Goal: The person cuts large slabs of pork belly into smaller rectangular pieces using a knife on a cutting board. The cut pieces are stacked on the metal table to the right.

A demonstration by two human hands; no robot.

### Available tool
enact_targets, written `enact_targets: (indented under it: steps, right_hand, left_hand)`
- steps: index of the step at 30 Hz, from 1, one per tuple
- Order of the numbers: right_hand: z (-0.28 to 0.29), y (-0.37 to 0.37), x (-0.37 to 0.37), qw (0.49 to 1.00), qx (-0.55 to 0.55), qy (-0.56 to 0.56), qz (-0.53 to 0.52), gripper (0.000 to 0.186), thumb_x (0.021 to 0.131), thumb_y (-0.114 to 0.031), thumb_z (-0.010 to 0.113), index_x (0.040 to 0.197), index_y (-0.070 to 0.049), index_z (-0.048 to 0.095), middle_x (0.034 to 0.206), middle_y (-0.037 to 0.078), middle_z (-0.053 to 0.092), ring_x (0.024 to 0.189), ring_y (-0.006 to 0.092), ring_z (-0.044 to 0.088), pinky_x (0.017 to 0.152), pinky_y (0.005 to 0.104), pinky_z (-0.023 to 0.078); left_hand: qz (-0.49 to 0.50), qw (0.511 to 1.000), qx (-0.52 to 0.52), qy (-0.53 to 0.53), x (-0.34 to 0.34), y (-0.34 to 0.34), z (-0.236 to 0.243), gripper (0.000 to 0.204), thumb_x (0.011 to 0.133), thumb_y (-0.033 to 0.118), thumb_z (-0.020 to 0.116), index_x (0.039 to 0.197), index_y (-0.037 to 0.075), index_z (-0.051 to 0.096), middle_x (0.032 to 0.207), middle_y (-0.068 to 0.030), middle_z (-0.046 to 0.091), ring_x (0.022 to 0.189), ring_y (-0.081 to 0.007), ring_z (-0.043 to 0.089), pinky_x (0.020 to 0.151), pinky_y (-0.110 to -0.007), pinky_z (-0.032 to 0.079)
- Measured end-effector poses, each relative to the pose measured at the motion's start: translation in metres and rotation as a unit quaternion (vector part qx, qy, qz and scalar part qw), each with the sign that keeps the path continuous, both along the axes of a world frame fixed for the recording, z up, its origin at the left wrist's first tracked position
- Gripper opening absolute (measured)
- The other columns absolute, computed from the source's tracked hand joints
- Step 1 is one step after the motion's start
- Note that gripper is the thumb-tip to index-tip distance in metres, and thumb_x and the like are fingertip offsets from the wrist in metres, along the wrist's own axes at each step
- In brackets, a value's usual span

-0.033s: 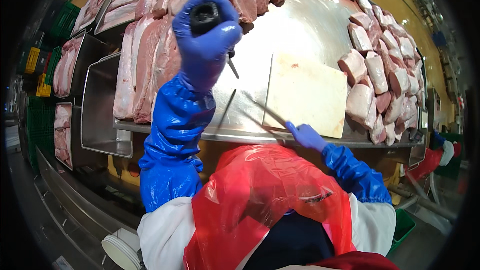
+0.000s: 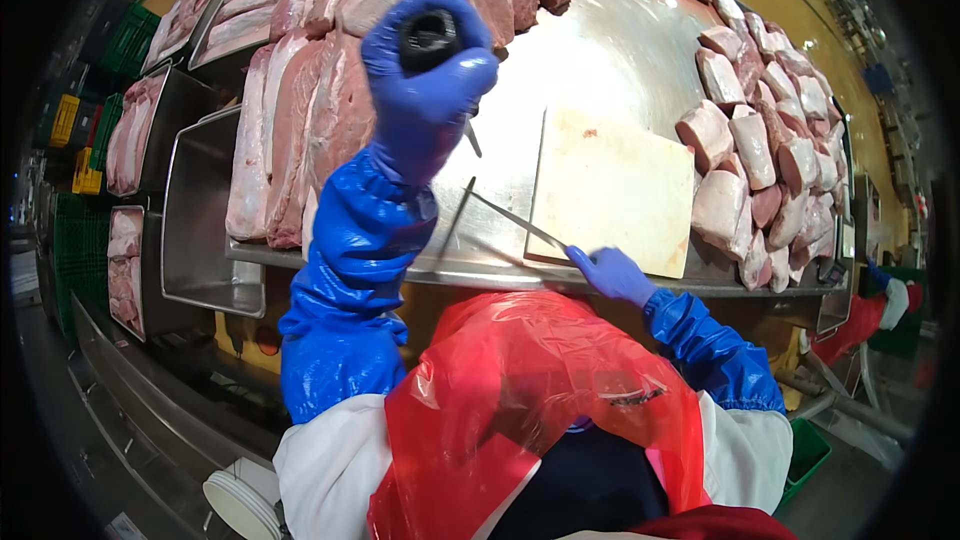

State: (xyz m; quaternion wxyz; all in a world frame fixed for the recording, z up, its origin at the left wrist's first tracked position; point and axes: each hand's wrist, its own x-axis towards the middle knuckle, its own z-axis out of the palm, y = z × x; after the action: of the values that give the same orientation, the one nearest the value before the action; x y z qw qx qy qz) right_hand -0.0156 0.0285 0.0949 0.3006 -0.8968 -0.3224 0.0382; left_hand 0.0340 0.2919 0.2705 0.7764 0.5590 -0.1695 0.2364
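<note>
My left hand (image 2: 425, 95), in a blue glove, is raised over the table and closed round the black handle (image 2: 428, 40) of a sharpening steel. Only a short dark stretch of the sharpening steel's rod (image 2: 473, 140) shows below the fist; the rest is hidden by the hand. Lower and to the right, my right hand (image 2: 615, 275) grips a knife (image 2: 520, 222), its handle covered by the fingers. The thin blade points left and away from me, past the near left corner of a white cutting board (image 2: 610, 190). Blade and rod appear apart.
Long pork loins (image 2: 285, 140) are piled left of my left arm. Cut meat pieces (image 2: 745, 145) heap up on the right of the steel table (image 2: 590, 40). Metal tubs (image 2: 215, 210) stand along the left side, some with meat. Another person's sleeve (image 2: 895, 308) shows at far right.
My left hand has shifted slightly right and down with the sharpening steel. The knife blade has turned a little and its tip lies farther left; my right hand has barely moved.
</note>
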Motion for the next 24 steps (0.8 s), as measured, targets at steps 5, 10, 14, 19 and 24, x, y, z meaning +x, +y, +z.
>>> enact_targets:
  steps: [5,10,14,19,24]
  right_hand:
    - [0.089,0.054,0.043,0.995,-0.079,-0.006,-0.052,0.058,0.090,-0.057,0.058,0.077,-0.001,0.063,0.068,0.020,0.065,0.064,0.0423,0.063,0.061,0.0493,0.050]
    - [-0.008,-0.147,0.010,0.941,-0.273,0.094,-0.175,0.062,0.095,-0.061,0.047,0.085,-0.005,0.072,0.069,0.022,0.065,0.065,0.0396,0.065,0.061,0.0503,0.050]
    - [0.010,-0.190,-0.027,0.890,-0.084,0.218,-0.392,0.066,0.100,-0.055,0.042,0.073,0.001,0.065,0.076,0.030,0.062,0.077,0.0510,0.059,0.072,0.0556,0.045]
    - [0.029,-0.294,-0.060,0.657,0.280,0.207,-0.669,0.070,0.093,-0.074,0.038,0.068,-0.010,0.053,0.051,-0.001,0.042,0.041,0.0104,0.040,0.041,0.0273,0.034]
    - [0.036,-0.410,-0.165,0.518,0.293,0.175,-0.784,0.074,0.088,-0.081,0.035,0.068,-0.012,0.049,0.051,-0.004,0.034,0.039,0.0106,0.034,0.038,0.0279,0.031]
  left_hand:
    - [0.044,0.994,0.095,0.014,-0.008,-0.032,-0.003,0.024,0.066,-0.006,0.063,0.089,0.002,0.060,0.077,-0.0001,0.058,0.070,-0.0067,0.055,0.064,-0.021,0.046]
    - [-0.036,0.997,0.025,-0.061,-0.009,-0.039,-0.001,0.020,0.066,-0.005,0.061,0.083,0.005,0.057,0.078,-0.0060,0.054,0.063,-0.0163,0.049,0.060,-0.030,0.043]
    - [-0.153,0.963,0.024,-0.220,0.012,-0.153,0.004,0.017,0.066,0.000,0.064,0.078,0.006,0.054,0.071,-0.0052,0.048,0.058,-0.0202,0.047,0.056,-0.033,0.042]
    - [-0.435,0.858,0.067,-0.265,0.054,-0.312,-0.023,0.020,0.066,-0.007,0.062,0.081,0.005,0.057,0.075,-0.0098,0.056,0.065,-0.0216,0.054,0.061,-0.034,0.048]
    - [-0.619,0.752,0.027,-0.226,0.020,-0.419,-0.079,0.011,0.071,0.000,0.067,0.078,0.006,0.060,0.082,-0.0102,0.056,0.072,-0.0250,0.055,0.067,-0.039,0.045]
